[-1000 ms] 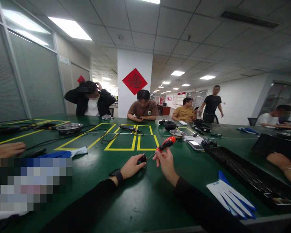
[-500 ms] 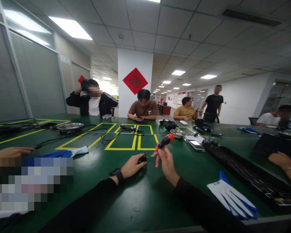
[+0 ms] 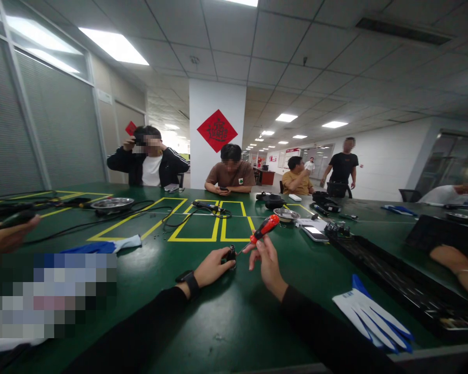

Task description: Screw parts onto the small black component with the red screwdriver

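A red and black screwdriver (image 3: pixel 265 228) is gripped between the fingers of my right hand (image 3: pixel 268 262). Its handle points up to the right, and its metal shaft slants down to a small black part (image 3: pixel 231 254). My left hand (image 3: pixel 212 267), with a black watch at the wrist, is closed around that part and steadies it on the green table (image 3: pixel 234 322). The screwdriver tip meets the part's right side, though the exact contact point is too small to make out. Fingers cover much of the black part.
A long black tray (image 3: pixel 405 280) and white-blue gloves (image 3: pixel 374 317) lie to the right. Near the tray are a phone (image 3: pixel 315 232) and a metal bowl (image 3: pixel 286 214). Cables and another bowl (image 3: pixel 113 204) are at left. Co-workers' hands (image 3: pixel 452 258) rest at both sides.
The screwdriver's handle has turned slightly in my right hand, showing more red. My left hand stays put. A co-worker's hand at the left has lifted and now holds a dark object.
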The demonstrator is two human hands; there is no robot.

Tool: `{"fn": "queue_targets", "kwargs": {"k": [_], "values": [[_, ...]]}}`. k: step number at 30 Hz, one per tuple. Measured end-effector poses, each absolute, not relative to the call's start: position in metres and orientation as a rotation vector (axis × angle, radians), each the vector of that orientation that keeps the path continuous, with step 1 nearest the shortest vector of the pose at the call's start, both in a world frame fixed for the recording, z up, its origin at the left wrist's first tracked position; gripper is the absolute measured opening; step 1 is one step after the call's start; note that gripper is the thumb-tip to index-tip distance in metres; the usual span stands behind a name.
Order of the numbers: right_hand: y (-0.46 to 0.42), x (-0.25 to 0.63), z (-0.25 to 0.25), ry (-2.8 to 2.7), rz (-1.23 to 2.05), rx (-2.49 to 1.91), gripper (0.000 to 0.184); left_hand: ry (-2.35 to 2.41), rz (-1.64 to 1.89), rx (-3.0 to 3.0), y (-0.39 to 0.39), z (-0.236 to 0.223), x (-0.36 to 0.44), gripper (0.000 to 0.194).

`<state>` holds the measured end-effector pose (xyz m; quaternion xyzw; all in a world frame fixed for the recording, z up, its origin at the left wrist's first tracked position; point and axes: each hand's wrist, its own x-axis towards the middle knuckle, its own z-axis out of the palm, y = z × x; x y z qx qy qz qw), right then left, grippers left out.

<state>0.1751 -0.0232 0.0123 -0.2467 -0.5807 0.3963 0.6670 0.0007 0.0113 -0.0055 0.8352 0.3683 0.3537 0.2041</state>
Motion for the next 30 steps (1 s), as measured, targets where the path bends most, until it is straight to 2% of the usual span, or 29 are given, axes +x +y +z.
{"fn": "queue_targets", "kwargs": {"k": [4,9,22,30], "values": [[-0.0218,0.1748,0.0126,-1.311,0.854,-0.591,0.034,1.042,0.987,2.328,0.0117,-0.0067,0.0008,0.027],[-0.017,0.1743,0.0105,-1.3,0.858,-0.594,0.026,1.032,0.984,2.327,0.0117,-0.006,0.0006,0.027],[-0.0261,0.1752,0.014,-1.343,0.888,-0.57,0.035,1.036,0.985,2.318,0.0111,-0.005,0.0012,0.025],[-0.0217,0.1736,0.0115,-1.341,0.883,-0.592,0.027,1.024,0.991,2.301,0.0109,-0.0052,0.0015,0.026]]}}
